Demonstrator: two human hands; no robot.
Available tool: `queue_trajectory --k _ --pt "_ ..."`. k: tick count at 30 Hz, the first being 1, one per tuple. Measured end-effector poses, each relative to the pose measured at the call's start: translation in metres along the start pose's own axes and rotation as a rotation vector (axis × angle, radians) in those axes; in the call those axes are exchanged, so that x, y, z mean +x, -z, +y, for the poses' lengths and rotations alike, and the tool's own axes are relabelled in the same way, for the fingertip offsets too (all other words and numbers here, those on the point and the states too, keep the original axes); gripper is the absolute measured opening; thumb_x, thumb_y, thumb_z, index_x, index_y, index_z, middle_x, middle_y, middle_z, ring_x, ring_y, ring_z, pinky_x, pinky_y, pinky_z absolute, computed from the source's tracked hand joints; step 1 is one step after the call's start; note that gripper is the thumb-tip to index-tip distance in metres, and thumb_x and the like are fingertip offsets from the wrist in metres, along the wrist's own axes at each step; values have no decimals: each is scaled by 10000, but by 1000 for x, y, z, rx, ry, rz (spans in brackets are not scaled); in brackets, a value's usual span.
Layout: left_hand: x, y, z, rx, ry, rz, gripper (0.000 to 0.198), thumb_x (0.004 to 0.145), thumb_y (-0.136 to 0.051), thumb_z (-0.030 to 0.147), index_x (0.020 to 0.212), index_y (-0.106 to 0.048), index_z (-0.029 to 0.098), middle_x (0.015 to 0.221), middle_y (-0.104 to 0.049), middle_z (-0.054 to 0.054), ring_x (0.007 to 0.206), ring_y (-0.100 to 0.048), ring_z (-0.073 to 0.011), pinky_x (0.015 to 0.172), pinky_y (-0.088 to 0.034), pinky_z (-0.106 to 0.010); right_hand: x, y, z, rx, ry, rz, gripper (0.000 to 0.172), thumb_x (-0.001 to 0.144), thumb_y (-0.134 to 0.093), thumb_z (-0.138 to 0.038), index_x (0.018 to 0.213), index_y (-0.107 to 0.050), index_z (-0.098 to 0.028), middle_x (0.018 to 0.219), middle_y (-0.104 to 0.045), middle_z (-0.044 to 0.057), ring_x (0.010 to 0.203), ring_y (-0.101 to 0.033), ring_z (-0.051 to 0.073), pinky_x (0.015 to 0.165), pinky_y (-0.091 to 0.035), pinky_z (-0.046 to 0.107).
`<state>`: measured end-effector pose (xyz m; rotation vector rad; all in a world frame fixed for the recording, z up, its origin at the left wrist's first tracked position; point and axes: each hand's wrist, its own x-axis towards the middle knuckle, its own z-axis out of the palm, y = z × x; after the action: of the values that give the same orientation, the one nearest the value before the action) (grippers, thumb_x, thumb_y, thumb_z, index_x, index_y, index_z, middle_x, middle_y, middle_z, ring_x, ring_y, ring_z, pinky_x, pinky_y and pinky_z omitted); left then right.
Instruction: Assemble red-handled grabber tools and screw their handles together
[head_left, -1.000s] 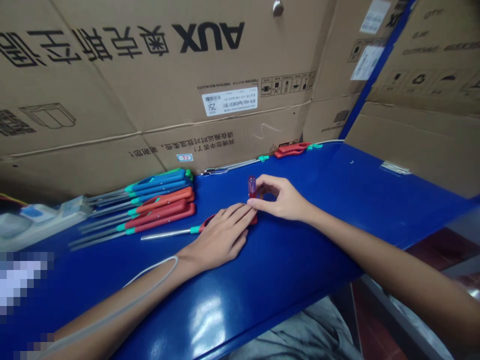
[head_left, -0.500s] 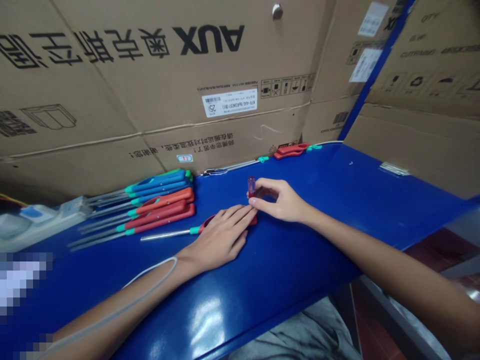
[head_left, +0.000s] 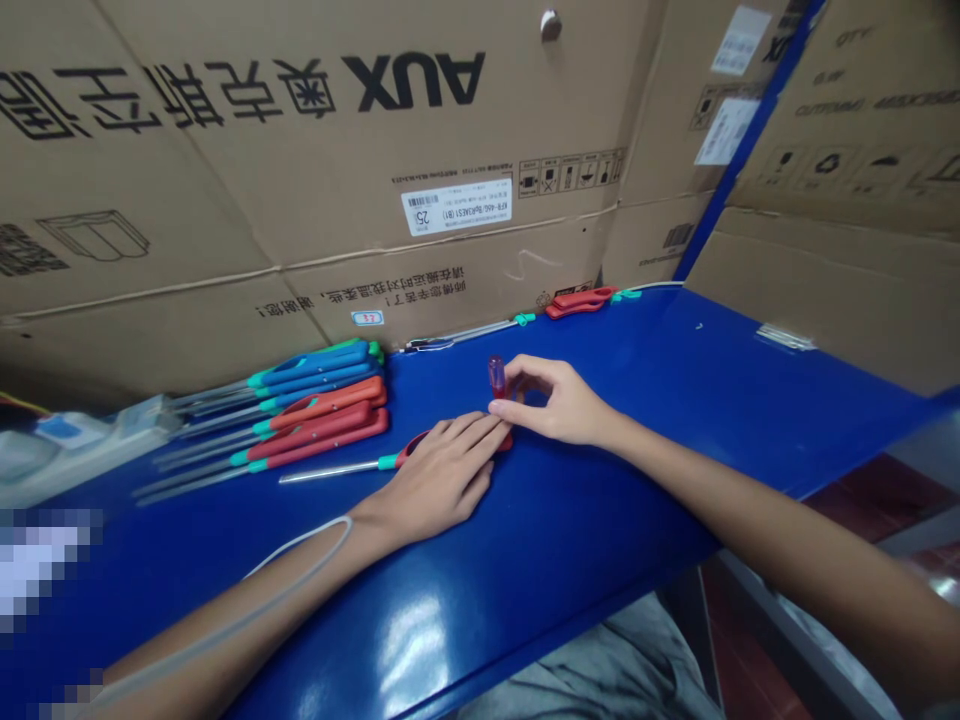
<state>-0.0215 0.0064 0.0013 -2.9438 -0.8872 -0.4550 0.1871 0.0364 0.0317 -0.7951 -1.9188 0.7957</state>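
A stick lighter with a red handle [head_left: 409, 448], a green collar and a slim metal barrel lies on the blue table. My left hand [head_left: 442, 475] rests over its handle, fingers laid across it, holding it down against the tabletop. Between thumb and fingers of my right hand [head_left: 559, 400] is a small screwdriver [head_left: 496, 376] with a see-through purple-red grip, standing upright near the handle's right end. Its tip is hidden behind the fingers. To the left lie several more stick lighters with red handles [head_left: 330, 435] and blue handles [head_left: 322, 370].
Cardboard walls [head_left: 300, 200] enclose the back and right of the blue table [head_left: 637, 500]. Along the back lie red handle parts [head_left: 581, 302] and metal barrels with green collars [head_left: 480, 332]. A white power strip [head_left: 97, 435] sits at the left.
The screwdriver grip has shifted very slightly to the left with my right hand. My left hand remains on the lighter.
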Motion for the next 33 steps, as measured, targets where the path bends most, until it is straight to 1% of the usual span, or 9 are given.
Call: queue_trajectory --k 4,8,11,13,17,22,27,31,33 --pt "1 0 0 -1 0 0 514 960 -408 197 1467 -324 200 1420 -495 -115 1305 -441 -260 1029 -434 -449 0 -1 0 6 11 -14 129 828 -649 -284 859 -596 -171 837 -646 26 758 -608 144 713 -504 294" --pt "1 1 1 -5 -6 -4 506 962 -407 200 1463 -338 199 1411 -503 -118 1300 -448 -263 1022 -440 -448 0 -1 -1 -1 0 11 173 802 -687 -303 840 -576 -176 813 -632 15 736 -600 140 684 -499 282" --pt "0 0 0 -2 -6 -10 520 961 -409 199 1473 -320 212 1419 -496 -116 1302 -447 -268 1025 -433 -458 -1 -2 -2 11 15 -22 132 833 -651 -284 889 -599 -176 868 -640 30 785 -608 149 711 -501 291" --pt "0 0 0 3 -9 -16 525 959 -413 198 1474 -319 215 1426 -489 -116 1307 -443 -270 1029 -427 -462 -1 -2 -2 15 16 -32 114 843 -638 -279 852 -597 -174 845 -632 27 780 -603 148 718 -499 293" --pt "0 1 0 17 -14 -30 500 960 -416 198 1455 -349 189 1422 -491 -126 1316 -431 -275 1026 -429 -460 -1 -4 -2 23 -11 -10 184 798 -696 -300 790 -560 -176 786 -608 6 726 -581 136 688 -494 281" --pt "0 1 1 10 -13 -18 502 956 -417 189 1453 -347 209 1413 -493 -115 1299 -440 -271 1029 -440 -466 0 -3 -8 -10 23 -16 106 833 -643 -271 857 -608 -174 871 -645 41 786 -607 155 713 -504 296" --pt "1 2 2 7 3 26 486 924 -448 163 1405 -399 218 1435 -441 -111 1348 -365 -291 1057 -448 -496 0 -1 -11 -55 62 -22 102 845 -629 -264 812 -630 -167 841 -636 41 769 -603 152 721 -503 296" --pt "0 2 1 12 -8 18 432 942 -420 178 1374 -417 190 1387 -484 -115 1358 -351 -288 1070 -446 -500 0 -1 -9 -58 68 -12 145 819 -677 -303 794 -624 -171 820 -626 34 746 -591 146 706 -503 292" --pt "0 1 1 24 -17 11 423 952 -412 190 1374 -414 168 1381 -492 -123 1363 -347 -284 1087 -429 -496 0 -1 -8 -47 86 -19 133 818 -675 -294 843 -639 -168 853 -635 45 767 -601 150 713 -508 297"
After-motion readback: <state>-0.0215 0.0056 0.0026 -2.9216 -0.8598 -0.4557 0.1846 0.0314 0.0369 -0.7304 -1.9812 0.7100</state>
